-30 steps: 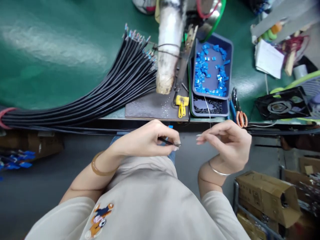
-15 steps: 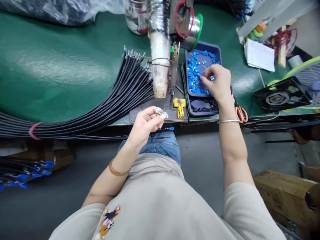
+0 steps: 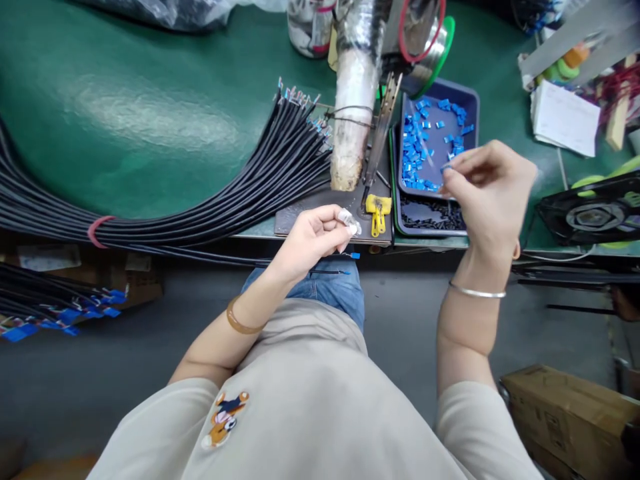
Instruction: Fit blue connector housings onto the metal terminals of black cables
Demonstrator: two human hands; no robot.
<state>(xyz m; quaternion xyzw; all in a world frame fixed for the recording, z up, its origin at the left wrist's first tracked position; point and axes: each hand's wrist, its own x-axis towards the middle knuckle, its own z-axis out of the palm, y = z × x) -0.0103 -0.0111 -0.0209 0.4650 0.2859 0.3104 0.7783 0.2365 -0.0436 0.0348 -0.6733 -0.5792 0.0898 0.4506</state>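
My right hand is raised at the right front of a dark tray of small blue connectors. Thumb and index finger pinch a small blue connector, partly covered by the fingertips. My left hand is at the bench's front edge, its thumb and fingers pressed together and white wrapping on the tips. Whatever those fingers hold, if anything, is hidden. Just below the left hand, two black cables end in blue connectors over my lap. A yellow clip-like piece lies to its right.
A bundle of black cables with bared ends sweeps across the left of the green bench. A wrapped pipe and a soldering iron reach down at the centre. Black pieces fill a lower tray. A fan stands right.
My right hand has pulled back from the connector tray, rightward and towards me, with a blue connector between its fingertips. My left hand keeps its pinch. The whole view has shifted.
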